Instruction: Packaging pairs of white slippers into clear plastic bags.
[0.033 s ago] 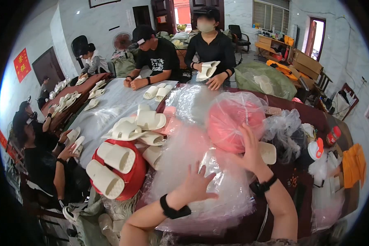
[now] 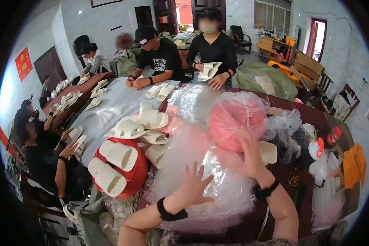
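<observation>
My left hand [image 2: 191,186] is held over a spread stack of clear plastic bags [image 2: 229,194], its fingers apart and nothing in them. My right hand [image 2: 252,160] stands raised at the right side of the stack, fingers stretched out, close to a pink bundle wrapped in clear plastic [image 2: 237,121]. Part of this hand is smeared, but I see nothing held in it. Left of the bags, a cream slipper [image 2: 119,155] and another cream slipper [image 2: 107,178] lie on a red rounded support [image 2: 141,166]. More cream slippers [image 2: 151,117] are piled just behind them.
Across the table a co-worker [image 2: 211,49] holds a pair of cream slippers [image 2: 209,71]; another co-worker [image 2: 158,57] leans on the grey table cover [image 2: 115,96]. To my right are a crumpled clear bag [image 2: 283,127], a white-and-red lidded bottle [image 2: 315,149], a red jar [image 2: 334,135] and orange cloth [image 2: 354,166].
The whole view has shifted slightly. My hands stay over the bags with fingers spread, with only small movement.
</observation>
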Demonstrator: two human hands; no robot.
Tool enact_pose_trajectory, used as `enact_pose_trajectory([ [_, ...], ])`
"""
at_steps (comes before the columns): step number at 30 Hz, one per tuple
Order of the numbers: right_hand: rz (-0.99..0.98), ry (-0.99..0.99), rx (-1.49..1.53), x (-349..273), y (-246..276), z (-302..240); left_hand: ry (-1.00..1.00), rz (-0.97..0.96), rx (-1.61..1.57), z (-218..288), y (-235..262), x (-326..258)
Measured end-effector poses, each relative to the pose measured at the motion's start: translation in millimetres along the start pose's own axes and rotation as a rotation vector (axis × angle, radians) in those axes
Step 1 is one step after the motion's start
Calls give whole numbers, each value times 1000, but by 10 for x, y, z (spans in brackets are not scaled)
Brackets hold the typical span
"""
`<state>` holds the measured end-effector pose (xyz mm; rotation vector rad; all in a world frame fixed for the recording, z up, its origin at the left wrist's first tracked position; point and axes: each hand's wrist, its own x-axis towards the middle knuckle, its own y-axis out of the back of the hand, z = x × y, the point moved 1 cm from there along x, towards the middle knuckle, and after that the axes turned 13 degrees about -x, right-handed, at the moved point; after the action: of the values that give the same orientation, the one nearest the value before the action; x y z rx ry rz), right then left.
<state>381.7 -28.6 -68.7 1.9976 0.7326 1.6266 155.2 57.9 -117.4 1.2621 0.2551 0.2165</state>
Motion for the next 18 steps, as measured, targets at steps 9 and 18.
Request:
enact_pose_trajectory([
  [9, -663, -3, -45, -1763, 238, -516, 102, 442, -168, -36, -929, -670],
  [18, -490, -76, -180, -1886, 696, -907, 57, 736, -262, -53, 440, -1565],
])
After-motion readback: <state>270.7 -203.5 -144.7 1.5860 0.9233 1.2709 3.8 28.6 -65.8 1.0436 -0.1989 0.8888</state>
